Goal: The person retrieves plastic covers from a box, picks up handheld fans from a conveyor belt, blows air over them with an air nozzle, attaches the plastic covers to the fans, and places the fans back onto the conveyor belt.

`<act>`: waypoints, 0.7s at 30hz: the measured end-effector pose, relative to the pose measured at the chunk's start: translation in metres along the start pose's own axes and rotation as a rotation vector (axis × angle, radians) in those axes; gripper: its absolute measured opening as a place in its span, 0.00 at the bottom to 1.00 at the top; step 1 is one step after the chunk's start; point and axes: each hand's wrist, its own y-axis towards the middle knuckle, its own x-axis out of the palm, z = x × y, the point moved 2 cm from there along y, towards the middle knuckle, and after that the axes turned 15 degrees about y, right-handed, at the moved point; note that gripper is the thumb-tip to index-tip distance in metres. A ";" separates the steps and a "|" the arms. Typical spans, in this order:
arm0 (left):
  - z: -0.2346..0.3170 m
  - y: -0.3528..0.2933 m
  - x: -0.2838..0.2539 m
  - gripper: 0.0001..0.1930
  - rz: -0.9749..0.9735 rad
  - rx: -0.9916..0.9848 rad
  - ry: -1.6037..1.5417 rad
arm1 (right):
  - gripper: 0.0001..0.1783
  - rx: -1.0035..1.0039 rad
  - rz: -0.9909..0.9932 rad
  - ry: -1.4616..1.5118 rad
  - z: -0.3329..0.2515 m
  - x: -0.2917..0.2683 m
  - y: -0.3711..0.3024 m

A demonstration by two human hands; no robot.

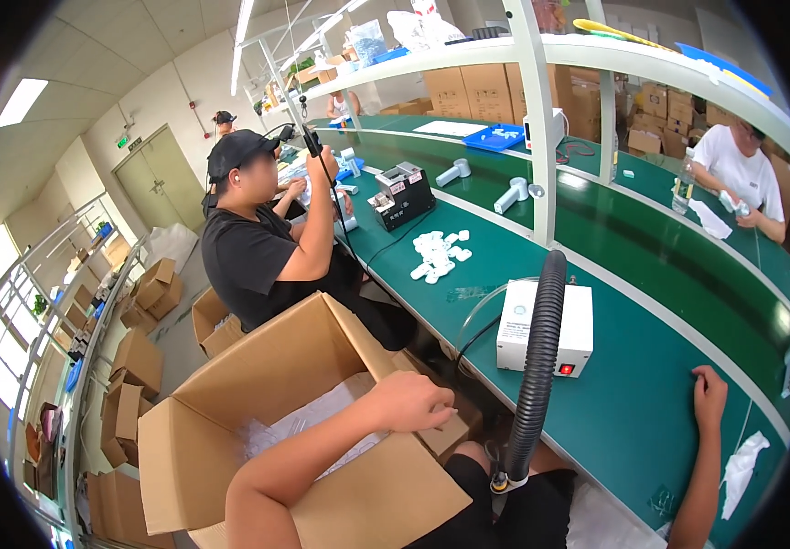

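My left forearm lies across an opened cardboard box [230,366] with clear plastic pieces [308,423] inside. At the box's right edge my left hand [413,403] hangs with fingers curled together, and nothing shows in it. My right hand [709,393] rests on the green worktable [637,421], fingers curled in, apart from other things. Between my hands a black ribbed hose [541,357] hangs down to my lap. Behind it stands a white device [573,311] with a red switch. A crumpled white sheet [742,476] lies right of my right forearm.
White plastic parts [439,254] lie piled farther up the table, near a black machine [401,195]. A co-worker [262,229] in black works at the left. Beyond the green conveyor [587,210], another person [742,174] handles a part. A white post [541,137] rises from the table.
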 end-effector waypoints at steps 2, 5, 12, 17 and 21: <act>0.000 0.000 0.003 0.15 0.036 0.008 -0.079 | 0.08 -0.076 0.018 0.025 0.001 0.000 -0.002; -0.001 -0.004 0.003 0.13 0.273 0.016 -0.097 | 0.08 -0.073 0.002 0.034 0.001 0.000 -0.001; 0.003 -0.001 -0.005 0.12 0.006 0.001 -0.044 | 0.08 -0.036 0.027 0.046 -0.004 -0.002 -0.008; 0.000 -0.008 0.001 0.10 0.607 -0.036 -0.183 | 0.08 -0.046 0.042 0.054 0.000 -0.003 -0.008; 0.001 -0.008 0.000 0.10 0.402 -0.079 -0.166 | 0.08 0.012 0.025 0.059 -0.007 -0.002 -0.006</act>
